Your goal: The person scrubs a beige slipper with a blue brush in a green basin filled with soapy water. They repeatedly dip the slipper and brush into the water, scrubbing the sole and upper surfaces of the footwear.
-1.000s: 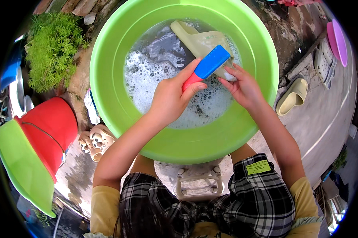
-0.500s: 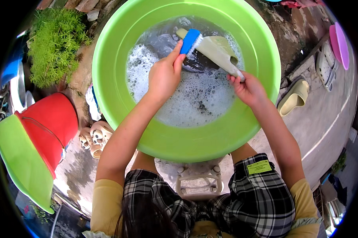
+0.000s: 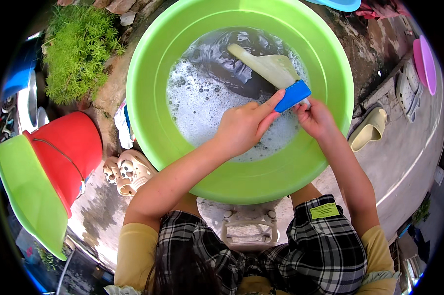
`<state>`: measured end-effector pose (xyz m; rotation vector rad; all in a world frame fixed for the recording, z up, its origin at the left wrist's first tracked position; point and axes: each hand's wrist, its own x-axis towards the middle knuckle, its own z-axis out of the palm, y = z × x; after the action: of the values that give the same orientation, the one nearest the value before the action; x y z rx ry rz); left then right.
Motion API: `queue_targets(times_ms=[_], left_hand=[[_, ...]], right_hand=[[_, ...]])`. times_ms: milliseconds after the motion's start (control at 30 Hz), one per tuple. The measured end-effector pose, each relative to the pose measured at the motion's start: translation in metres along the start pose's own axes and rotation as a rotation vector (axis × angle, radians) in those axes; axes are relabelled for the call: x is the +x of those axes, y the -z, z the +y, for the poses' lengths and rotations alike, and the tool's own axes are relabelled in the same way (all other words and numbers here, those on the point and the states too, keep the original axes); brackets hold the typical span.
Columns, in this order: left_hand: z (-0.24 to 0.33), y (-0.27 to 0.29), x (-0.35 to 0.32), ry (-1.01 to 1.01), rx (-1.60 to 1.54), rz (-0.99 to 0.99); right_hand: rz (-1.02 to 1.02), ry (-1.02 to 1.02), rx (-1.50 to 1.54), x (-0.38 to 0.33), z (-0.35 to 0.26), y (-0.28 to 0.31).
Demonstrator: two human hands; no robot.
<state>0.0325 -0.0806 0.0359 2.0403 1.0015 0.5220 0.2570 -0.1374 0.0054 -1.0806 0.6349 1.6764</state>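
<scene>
My left hand [image 3: 246, 124] grips a blue scrub brush [image 3: 294, 95], which lies across the near end of a pale olive slide sandal [image 3: 268, 68]. The brush hides part of that end, and its bristles are out of sight. With closed fingers, my right hand [image 3: 317, 119] pinches the sandal's near tip. The sandal slants over the water, its other end pointing to the far left. Beneath it, a big green basin [image 3: 231, 184] holds dark, sudsy water [image 3: 202, 110], with white foam mostly on the left and near side.
Left of the basin stand beige clogs [image 3: 133, 169] and a red bucket [image 3: 77, 150] beside a light green basin [image 3: 32, 189]. On the right lie a matching slide [image 3: 369, 129], a grey-white clog [image 3: 407, 88] and pink-purple basins [image 3: 427, 64]. A leafy plant [image 3: 77, 54] grows at far left.
My left hand has moved the brush right and nearer, from the sandal's far part to its near end by my right hand. The view has shifted slightly.
</scene>
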Motion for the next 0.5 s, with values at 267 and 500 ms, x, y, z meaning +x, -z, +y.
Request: queue_targets(times_ms=[267,500], left_hand=[[-0.016,0.009,0.019,0.126,0.021,0.051],[-0.058,0.027,0.041,0.306,0.265,0.136]], right_hand=[[-0.029,0.065,-0.051,-0.001,-0.002,0.002],[0.017,0.057,-0.048,-0.004,0.003,-0.011]])
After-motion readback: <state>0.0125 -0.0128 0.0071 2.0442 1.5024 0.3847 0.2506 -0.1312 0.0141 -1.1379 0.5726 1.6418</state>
